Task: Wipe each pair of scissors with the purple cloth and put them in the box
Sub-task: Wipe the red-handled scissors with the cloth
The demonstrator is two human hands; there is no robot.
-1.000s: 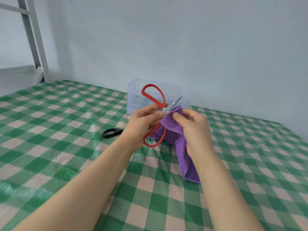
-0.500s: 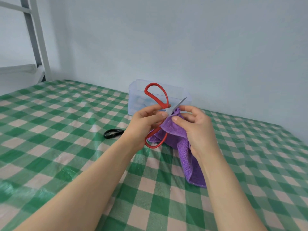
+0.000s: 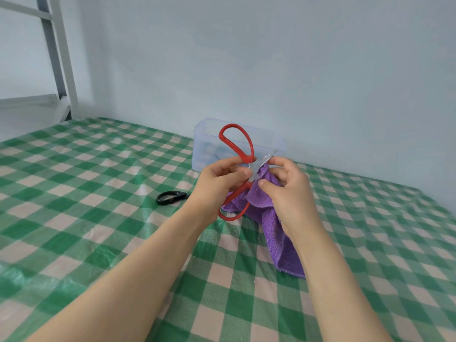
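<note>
Purple cloth (image 3: 265, 198) has slipped back; red scissors (image 3: 237, 194) show more blade.

The left forearm (image 3: 148, 262) and right forearm (image 3: 328, 272) are stretched forward, with the hands held close together. The left hand (image 3: 219, 186) is curled, with thumb and fingers pinched near the pivot of the red scissors (image 3: 251, 150). The right hand (image 3: 293, 196) is bunched around the purple cloth (image 3: 274, 233), thumb pressed into it.

The black-handled scissors (image 3: 170, 197) show only their loops; the blades lie behind the left hand (image 3: 217, 186). The purple terry cloth (image 3: 274, 218) and the right hand (image 3: 293, 196) cover most blade steel of the red-handled scissors (image 3: 238, 144). Contents of the clear plastic box (image 3: 207, 144) are indistinct.
</note>
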